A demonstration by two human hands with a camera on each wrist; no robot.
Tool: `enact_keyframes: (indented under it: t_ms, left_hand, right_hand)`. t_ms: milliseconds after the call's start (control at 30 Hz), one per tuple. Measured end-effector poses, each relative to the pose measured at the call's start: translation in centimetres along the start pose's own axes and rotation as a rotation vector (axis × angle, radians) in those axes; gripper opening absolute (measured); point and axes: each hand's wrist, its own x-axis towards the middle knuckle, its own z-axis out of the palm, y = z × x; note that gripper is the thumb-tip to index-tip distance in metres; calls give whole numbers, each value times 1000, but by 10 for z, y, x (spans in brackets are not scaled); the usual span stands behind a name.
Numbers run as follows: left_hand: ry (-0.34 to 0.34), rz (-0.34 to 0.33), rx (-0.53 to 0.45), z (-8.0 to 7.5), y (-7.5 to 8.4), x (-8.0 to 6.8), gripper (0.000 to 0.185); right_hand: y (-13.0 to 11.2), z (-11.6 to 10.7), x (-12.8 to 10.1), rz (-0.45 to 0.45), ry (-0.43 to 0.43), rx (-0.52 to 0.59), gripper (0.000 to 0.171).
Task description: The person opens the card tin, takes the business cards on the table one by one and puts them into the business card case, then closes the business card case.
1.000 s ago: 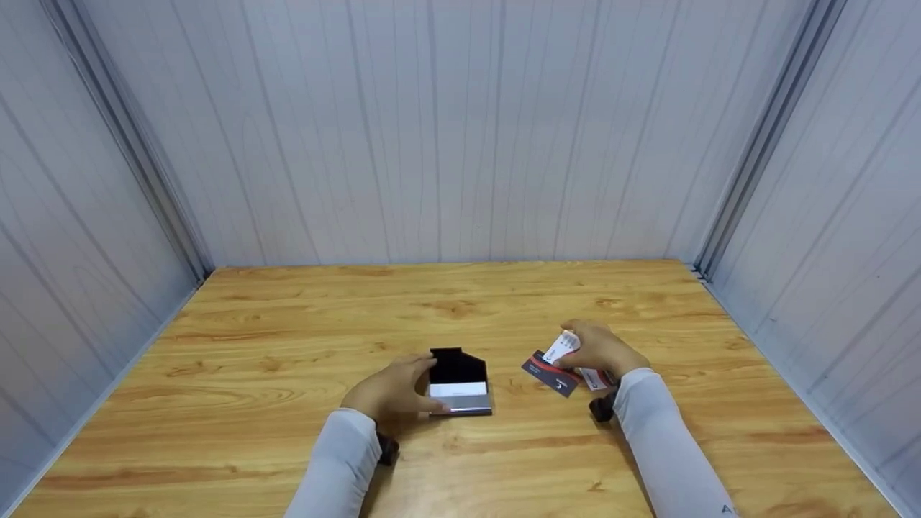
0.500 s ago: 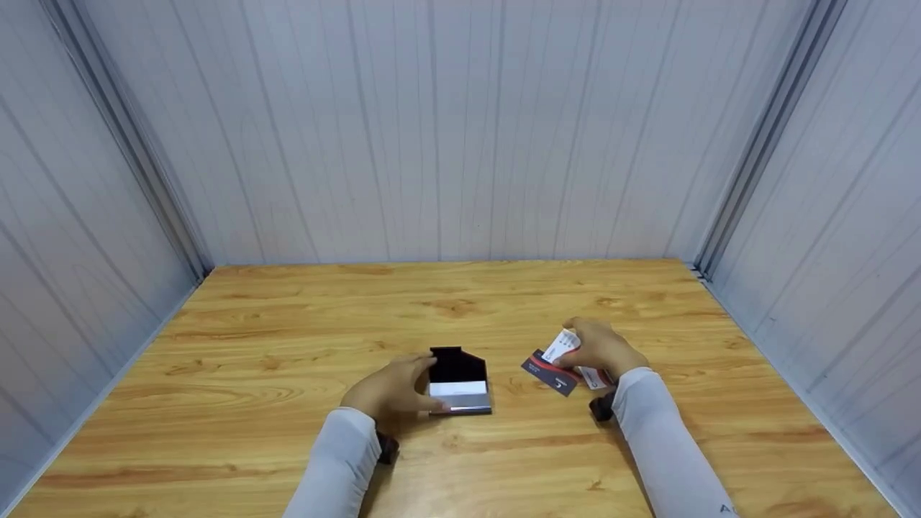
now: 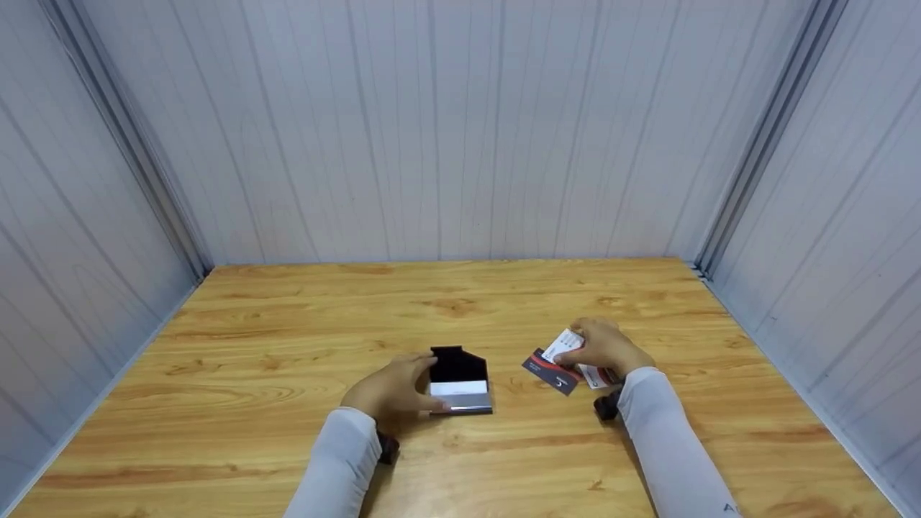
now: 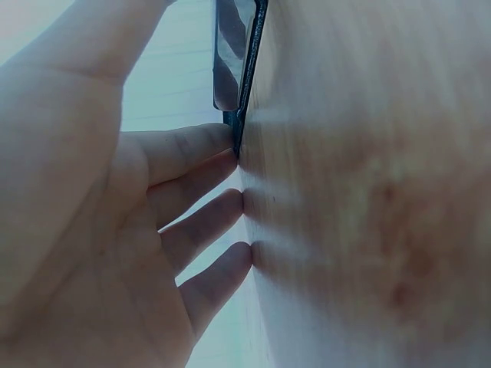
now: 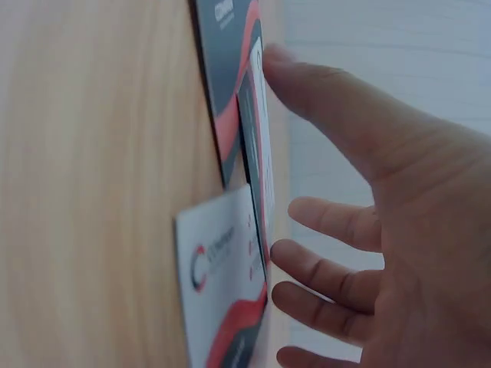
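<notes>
Head view | left hand (image 3: 392,392) rests fingertips on desk (image 3: 288,345), fingers straight and relaxed, touching left edge of open black card case (image 3: 460,388) | right hand (image 3: 604,349) over loose business cards (image 3: 557,370) just right of case, thumb seemingly lifting a white card; grip unclear.

Even, soft light fills the head view, with faint shadows and bowed edges. Both wrist views are washed out, close and blurred.
</notes>
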Motion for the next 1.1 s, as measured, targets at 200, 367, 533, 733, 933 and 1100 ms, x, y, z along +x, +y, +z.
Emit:
enact_keyframes:
  t_ms: [200, 367, 533, 733, 933, 1100]
  left_hand:
    - [1, -19, -13, 0, 2, -1, 97]
    - [1, 1, -12, 0, 4, -2, 96]
    - [0, 9, -6, 0, 3, -1, 97]
    - [-5, 5, -14, 0, 2, -1, 97]
    - [-1, 8, -21, -1, 2, 0, 97]
    - [1, 10, -20, -1, 1, 1, 97]
  right_hand:
    - [2, -3, -1, 32, 8, -26, 81]
    - [3, -3, 0, 63, 7, -22, 81]
    - [4, -2, 1, 86, 3, 23, 68]
    - [6, -3, 1, 85, 13, 41, 67]
    - [5, -3, 3, 66, 57, 27, 59]
    - [0, -2, 3, 137, 108, 126, 34]
